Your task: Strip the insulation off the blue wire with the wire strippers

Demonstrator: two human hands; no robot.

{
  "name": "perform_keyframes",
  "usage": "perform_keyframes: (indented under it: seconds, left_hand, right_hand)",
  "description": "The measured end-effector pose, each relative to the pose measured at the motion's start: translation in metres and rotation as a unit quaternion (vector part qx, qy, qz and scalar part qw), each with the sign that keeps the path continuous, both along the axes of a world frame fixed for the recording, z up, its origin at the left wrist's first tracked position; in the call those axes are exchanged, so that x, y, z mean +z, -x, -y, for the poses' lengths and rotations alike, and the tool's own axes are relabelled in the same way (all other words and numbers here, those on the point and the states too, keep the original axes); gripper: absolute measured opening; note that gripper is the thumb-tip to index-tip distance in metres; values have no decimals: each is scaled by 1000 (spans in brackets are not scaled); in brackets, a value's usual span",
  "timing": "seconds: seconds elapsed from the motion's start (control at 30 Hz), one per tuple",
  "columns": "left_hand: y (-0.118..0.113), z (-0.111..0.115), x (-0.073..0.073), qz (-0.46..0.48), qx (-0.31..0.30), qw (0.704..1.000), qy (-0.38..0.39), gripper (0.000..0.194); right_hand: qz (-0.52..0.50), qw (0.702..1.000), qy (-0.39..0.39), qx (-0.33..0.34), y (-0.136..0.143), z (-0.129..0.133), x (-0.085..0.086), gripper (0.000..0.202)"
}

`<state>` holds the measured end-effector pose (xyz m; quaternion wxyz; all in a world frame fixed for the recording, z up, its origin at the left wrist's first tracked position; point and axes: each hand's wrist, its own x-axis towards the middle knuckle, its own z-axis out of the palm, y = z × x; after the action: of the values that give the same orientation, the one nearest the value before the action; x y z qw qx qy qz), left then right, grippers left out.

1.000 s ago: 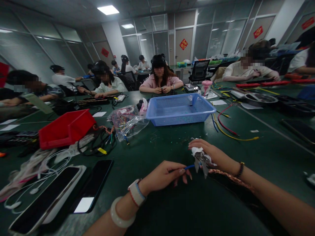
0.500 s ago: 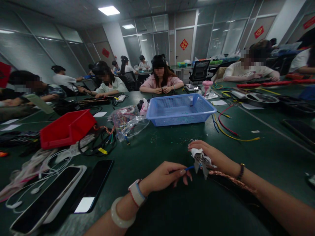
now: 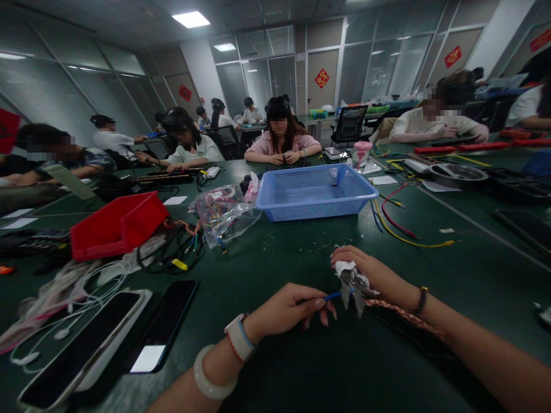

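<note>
Left hand: grip pinched on blue wire, running to metal pliers above the counter; between or behind the jaws, cannot tell. Right hand: grip wrapped round pliers' white-covered end. Likely step: working wire at pliers; next calls for steady hold.

The cutters' blades are dull grey metal, the wrapping at their handles white, matt and crumpled (paper or cloth, hard to tell). Smooth plastic covers the blue wire; the copper strands are metallic and rough with twists. Basket and red bin are plastic, the bag shiny clear film, the tabletop smooth with a faint sheen.
</note>
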<state>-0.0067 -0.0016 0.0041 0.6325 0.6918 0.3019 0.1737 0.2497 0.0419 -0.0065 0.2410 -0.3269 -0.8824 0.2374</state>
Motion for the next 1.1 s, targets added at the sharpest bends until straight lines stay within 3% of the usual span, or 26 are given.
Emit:
perform_keyframes:
  seconds: [0.3,0.43,0.67,0.87,1.1]
  left_hand:
    - [0,-1,0,-4,1,1000,-16,38]
    - [0,-1,2,-9,9,1000,-16,37]
    - [1,0,3,5,1,1000,-19,37]
    - [2,-1,2,-6,8,1000,-9,40]
    - [1,-1,-2,12,4,1000,-5,37]
  right_hand:
    - [82,983,-142,-76,3,-1,1,16]
    - [104,972,-187,-97,2,-1,4,12]
    - [62,988,-122,-72,-3,-1,5,43]
    - [41,995,-79,-38,-3,-3,-2,42]
    - [64,989,-109,-77,-2,-5,-2,23]
